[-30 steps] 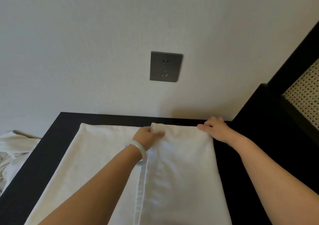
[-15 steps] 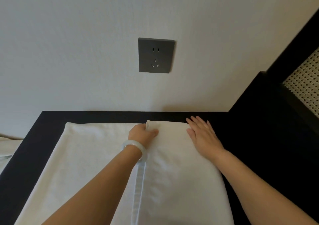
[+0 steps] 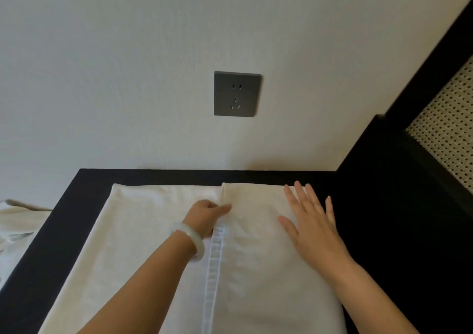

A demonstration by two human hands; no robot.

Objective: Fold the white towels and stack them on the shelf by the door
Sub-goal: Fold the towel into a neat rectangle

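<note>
Below the socket (image 3: pixel 237 93), our left hand (image 3: pixel 204 218) pinches the folded hem of the white towel (image 3: pixel 143 231) with curled fingers while our right hand (image 3: pixel 311 224) presses it flat, fingers spread.

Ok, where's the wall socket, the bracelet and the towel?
wall socket (image 3: pixel 237 94), head view, middle of its grey plate.
bracelet (image 3: pixel 192 237), head view, middle of its pale band.
white towel (image 3: pixel 153 231), head view, flat left half.

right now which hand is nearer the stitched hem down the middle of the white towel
Left. The left hand grips the white towel at its stitched hem; the right hand lies flat on it, further right.
</note>
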